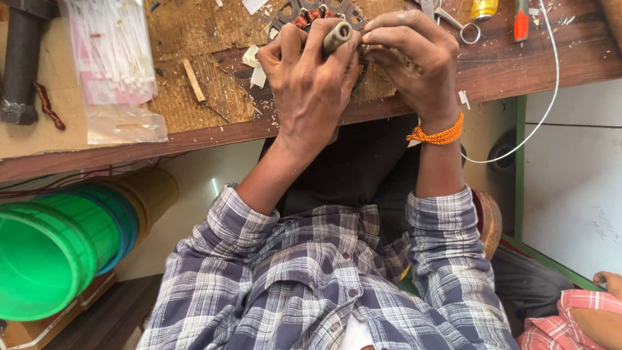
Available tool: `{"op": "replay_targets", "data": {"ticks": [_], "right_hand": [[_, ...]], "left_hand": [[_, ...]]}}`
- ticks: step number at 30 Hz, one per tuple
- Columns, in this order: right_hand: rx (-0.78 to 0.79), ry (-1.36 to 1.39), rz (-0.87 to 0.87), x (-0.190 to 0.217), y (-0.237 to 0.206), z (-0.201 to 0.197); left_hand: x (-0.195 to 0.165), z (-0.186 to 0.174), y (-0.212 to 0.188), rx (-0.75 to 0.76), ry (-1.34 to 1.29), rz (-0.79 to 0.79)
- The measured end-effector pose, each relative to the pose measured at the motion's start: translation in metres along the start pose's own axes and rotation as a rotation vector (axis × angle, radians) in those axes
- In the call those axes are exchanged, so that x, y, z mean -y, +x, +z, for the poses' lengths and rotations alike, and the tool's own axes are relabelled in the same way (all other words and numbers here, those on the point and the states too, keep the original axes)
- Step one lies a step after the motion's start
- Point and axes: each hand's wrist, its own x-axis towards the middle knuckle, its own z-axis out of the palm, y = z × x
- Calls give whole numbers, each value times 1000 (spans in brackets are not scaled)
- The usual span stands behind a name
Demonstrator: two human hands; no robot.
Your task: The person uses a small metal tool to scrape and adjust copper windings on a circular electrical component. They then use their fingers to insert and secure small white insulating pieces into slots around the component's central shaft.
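Right, your left hand [311,84] has the metal shaft [337,35] gripped — fingers curled tight round it, thumb side up, so only the hollow end pokes out past your knuckles, pointing up and a bit to the right, away from your body. That long axis runs roughly along the line of your forearm. The shaft belongs to the round slotted motor core [311,11] w/ copper windings, which sits at the far edge of the wooden bench [518,65], mostly hidden behind both hands. Your right hand [414,58] is touching the left, just beside the shaft end on its right; fingertips bunched together and bent down toward the core — pinching something small there, but can't tell what, your knuckles cover it. So the right hand is nearer the working spot, the left is the clamp. Neither hand is spread at all. Orange thread band [439,135] on your right wrist. Round about: a clear bag of white strips [113,48] off to the left on the cardboard sheet [194,39], scissors [453,19] and an orange-handled tool [521,19] to the right near the far edge, a white wire [551,97] looping off the bench edge, green bucket [45,259] down by the floor, left. Another person's hand [609,280] shows bottom right, well apart from yours.
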Motion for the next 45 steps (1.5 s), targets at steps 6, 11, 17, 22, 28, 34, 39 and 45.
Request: {"op": "replay_targets", "data": {"ticks": [6,11,17,22,28,34,39,45], "right_hand": [[-37,-204,-83,4,-1,1],[-61,-172,133,20,-1,10],[-27,405,744,24,4,12],[-41,364,551,24,9,1],[27,-131,38,23,10,-2],[117,-219,-133,9,9,-5],[77,-225,-171,6,10,-3],[67,-42,283,30,6,7]], "left_hand": [[-1,-2,3,-34,-20,-8],[-2,-2,0,-54,-40,-9],[1,4,-10,-98,-24,21],[7,5,-14,-116,-42,16],[8,4,-14,-101,-45,7],[9,1,-15,-109,-73,-8],[9,0,-12,-95,-90,-21],[9,0,-12,-114,-94,-26]]}}
